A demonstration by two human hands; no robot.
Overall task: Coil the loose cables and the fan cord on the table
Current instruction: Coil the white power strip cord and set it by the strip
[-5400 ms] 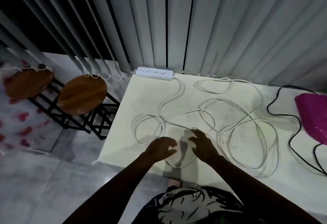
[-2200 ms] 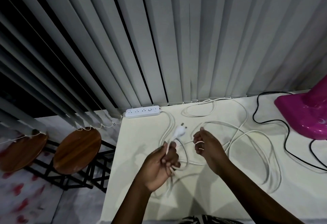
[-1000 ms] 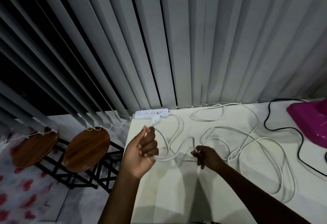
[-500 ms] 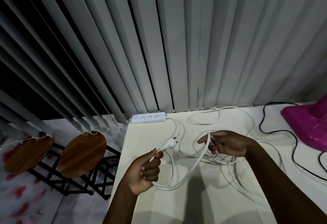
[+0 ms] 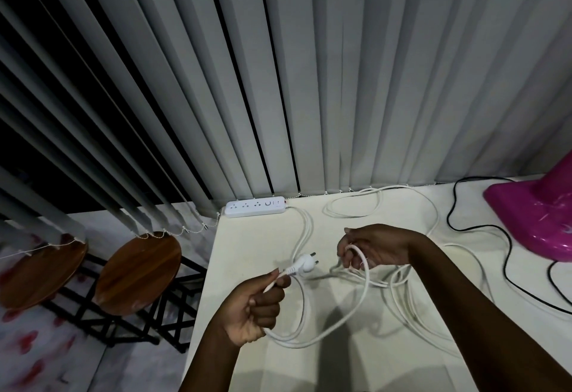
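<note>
A long white cable (image 5: 365, 292) lies in loose loops over the pale table (image 5: 247, 243) and runs back to a white power strip (image 5: 255, 206) at the far edge. My left hand (image 5: 253, 308) is closed on the cable just behind its white two-pin plug (image 5: 305, 263), which sticks up past my fingers. My right hand (image 5: 371, 246) grips a bend of the same cable a little to the right, and one loop hangs between both hands. A black fan cord (image 5: 507, 255) snakes along the table's right side.
A pink fan base (image 5: 538, 221) stands at the right edge. Grey vertical blinds (image 5: 340, 82) hang right behind the table. Two round wooden stools (image 5: 139, 271) stand on the floor beyond the table's left edge.
My right hand, which pinched the cable low on the table a second ago, has lifted a bend of it up and right. My left hand with the plug has dropped slightly.
</note>
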